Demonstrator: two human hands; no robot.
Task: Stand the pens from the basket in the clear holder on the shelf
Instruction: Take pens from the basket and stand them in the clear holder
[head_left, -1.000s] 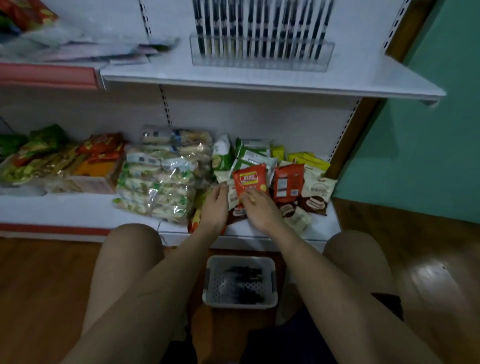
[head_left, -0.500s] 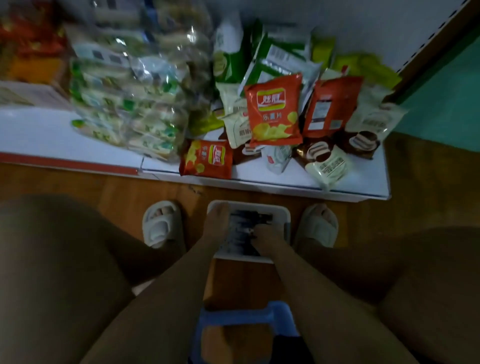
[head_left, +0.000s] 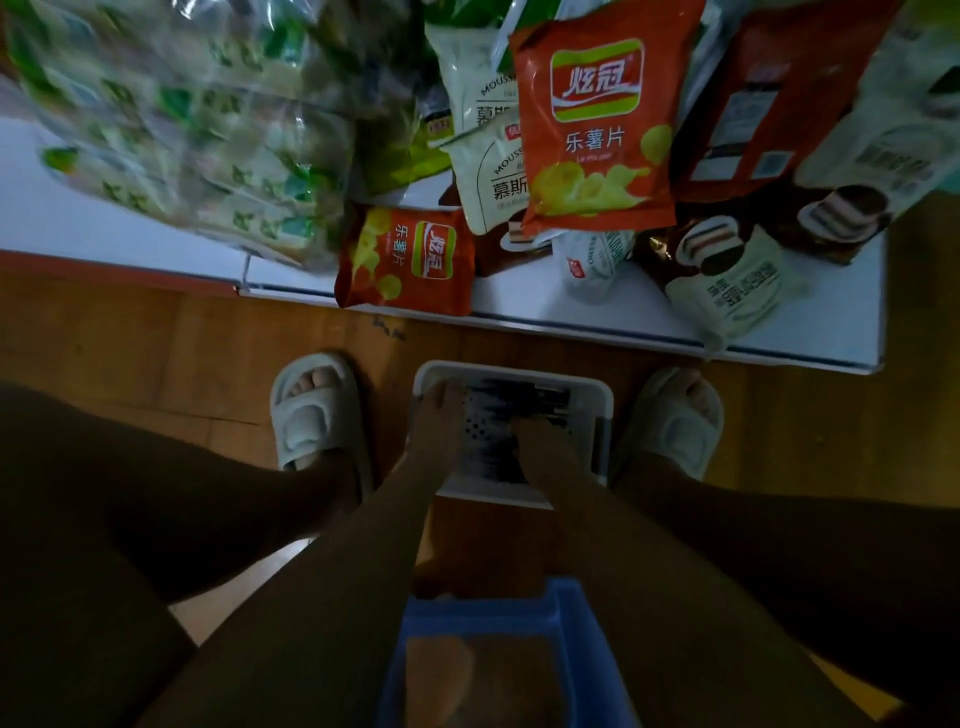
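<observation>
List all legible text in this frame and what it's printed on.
"炫冠" and "乐薯片": large orange chip bag.
"炫冠", "乐薯片": small orange chip bag, lying sideways.
"MOUSS…", "慕斯": white cake packets, partly covered.
Print on the dark red bag, cream cake packet and clear green packs: too blurred.

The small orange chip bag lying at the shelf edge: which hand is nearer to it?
The left. The left hand rests at the white basket's left side, below the small orange chip bag. The right hand lies among the pens, further right.
</observation>
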